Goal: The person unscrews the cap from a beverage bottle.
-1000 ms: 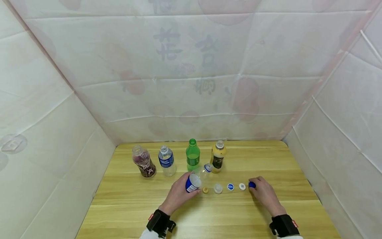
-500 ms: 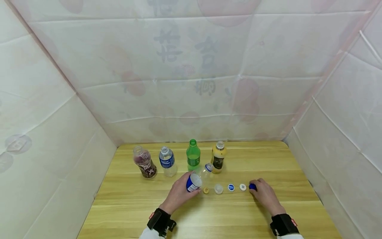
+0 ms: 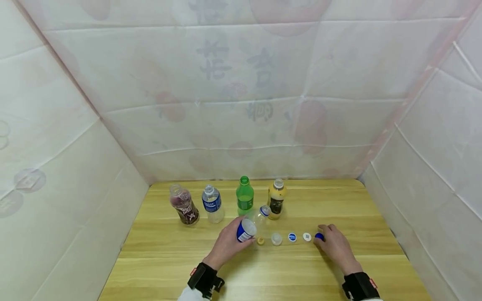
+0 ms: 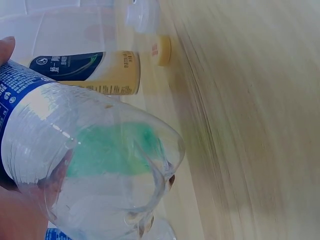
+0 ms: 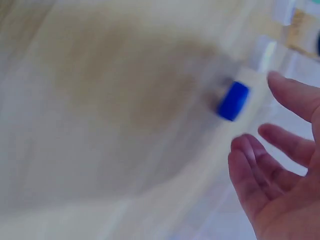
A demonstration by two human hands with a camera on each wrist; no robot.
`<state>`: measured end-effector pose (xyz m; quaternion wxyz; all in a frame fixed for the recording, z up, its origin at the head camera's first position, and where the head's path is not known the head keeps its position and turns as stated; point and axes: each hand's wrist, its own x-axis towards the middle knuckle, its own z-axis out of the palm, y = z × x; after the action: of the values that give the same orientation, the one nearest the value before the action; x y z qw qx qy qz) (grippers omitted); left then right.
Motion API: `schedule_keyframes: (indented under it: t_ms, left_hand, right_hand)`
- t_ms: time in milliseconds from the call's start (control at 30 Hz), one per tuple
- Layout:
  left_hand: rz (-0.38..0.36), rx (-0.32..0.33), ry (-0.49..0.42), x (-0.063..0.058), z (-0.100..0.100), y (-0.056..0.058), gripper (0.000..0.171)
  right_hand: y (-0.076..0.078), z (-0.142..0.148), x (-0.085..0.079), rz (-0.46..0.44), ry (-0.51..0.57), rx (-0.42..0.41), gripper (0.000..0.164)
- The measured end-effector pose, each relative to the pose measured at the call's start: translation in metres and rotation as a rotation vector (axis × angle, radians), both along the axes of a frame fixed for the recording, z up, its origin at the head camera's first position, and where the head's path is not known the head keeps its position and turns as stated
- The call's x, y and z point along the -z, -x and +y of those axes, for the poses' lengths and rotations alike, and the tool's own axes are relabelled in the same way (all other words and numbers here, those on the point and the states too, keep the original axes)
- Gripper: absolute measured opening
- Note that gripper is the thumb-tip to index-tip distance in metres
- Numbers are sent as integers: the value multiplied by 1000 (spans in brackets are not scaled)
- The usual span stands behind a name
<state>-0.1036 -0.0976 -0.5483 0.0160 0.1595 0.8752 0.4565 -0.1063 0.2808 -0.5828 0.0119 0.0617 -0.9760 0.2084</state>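
Observation:
My left hand (image 3: 227, 243) grips a clear plastic bottle (image 3: 246, 230) with a blue label. It is tilted, its uncapped neck pointing away and to the right; the left wrist view shows the clear bottom end of this bottle (image 4: 100, 150) close up. On the table to the right lies a blue bottle cap (image 5: 233, 101). Beside it is my right hand (image 3: 336, 247), thumb and fingers spread and apart from the cap in the right wrist view. A row of caps runs between the hands: a yellow cap (image 3: 261, 241), a translucent cap (image 3: 276, 239), a blue-and-white cap (image 3: 292, 237) and a white cap (image 3: 306, 237).
Uncapped bottles stand along the back of the wooden table (image 3: 169, 259): a purple-brown bottle (image 3: 184, 205), a clear blue-labelled bottle (image 3: 212, 205), a green bottle (image 3: 245, 195) and a yellow-labelled bottle (image 3: 276, 200). Pale cloth walls (image 3: 241, 125) enclose the back and sides.
My right hand has let go of the blue cap, its fingers parting beside it. The left hand keeps holding the tilted bottle in about the same place.

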Motion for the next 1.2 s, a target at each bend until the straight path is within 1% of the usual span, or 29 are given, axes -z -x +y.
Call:
schedule_keyframes:
  t_ms: [100,133,200,300,400,500,667,800,867,1000,1200]
  left_hand:
    - [-7,2,-7,0,1,-1,73]
    - [-8,1,-10,0,2,-1,73]
    - [-12,-2,-11,0,4,-1,73]
    - [-9,-8,-17,1,7,-2,73]
    - [-3,-7,-13,0,10,-3,74]
    - [-3,-7,-11,0,13,-5,75]
    - [4,-10,-11,-2,18,-6,77]
    - [19,-4,-18,-1,22,-6,76]
    - [28,-1,-25,-1,24,-6,76]
    - [50,-5,-32,-1,26,-8,75]
    - [62,-25,-40,-3,29,-9,73]
  right_hand:
    - [-4,-10,-12,114,3,22,49]
    - [-7,-15,-18,150,24,27,49]
    - [-11,-28,-29,200,96,30,49]
    - [-18,-48,-44,232,265,4,48]
    - [-25,-71,-55,215,470,-29,46]
    - [-30,-94,-62,161,652,-65,46]
    - [-31,-128,-64,56,840,-112,51]
    - [-29,-147,-64,5,927,-86,58]
    - [-27,-153,-65,-12,952,-66,61]
    - [-25,-162,-66,-41,966,-31,62]
    - [-22,-168,-63,-64,982,-17,57]
